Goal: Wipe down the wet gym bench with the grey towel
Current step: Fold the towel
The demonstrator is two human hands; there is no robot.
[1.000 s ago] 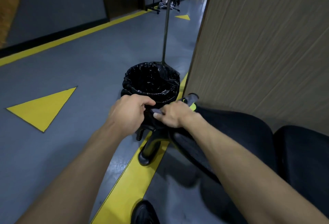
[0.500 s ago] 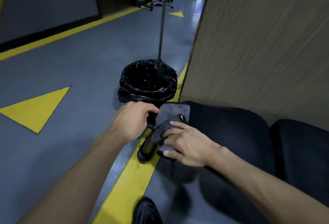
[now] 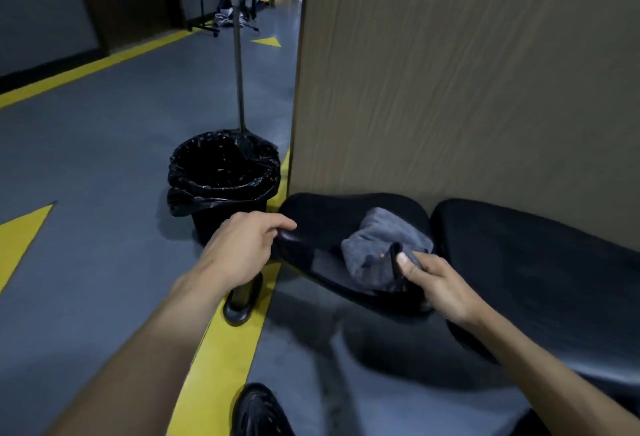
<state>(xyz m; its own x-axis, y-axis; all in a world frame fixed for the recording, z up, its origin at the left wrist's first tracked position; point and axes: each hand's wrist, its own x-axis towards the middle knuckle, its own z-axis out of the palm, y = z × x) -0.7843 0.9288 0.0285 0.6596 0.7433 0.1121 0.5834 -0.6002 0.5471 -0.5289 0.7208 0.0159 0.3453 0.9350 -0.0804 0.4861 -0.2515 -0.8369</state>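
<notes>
While the left hand [image 3: 242,248] grips the near left edge of the black bench pad [image 3: 322,221], fingers curled over the rim, the right hand [image 3: 440,283] pinches the grey towel [image 3: 381,248] between thumb and fingers. Towel sits bunched on the pad's right half, close to the gap before the next pad [image 3: 533,262]. Wood-grain wall panel [image 3: 467,89] runs tight along the pads' far edge, no room there. Lined trash bin [image 3: 223,172] stands just beside the pad's left end, thin pole [image 3: 239,65] rising behind it. Bench foot [image 3: 240,307] rests on the yellow floor stripe [image 3: 221,349]. Grey floor [image 3: 104,158] to the left is wide open. Black shoe [image 3: 259,411] at bottom edge.
</notes>
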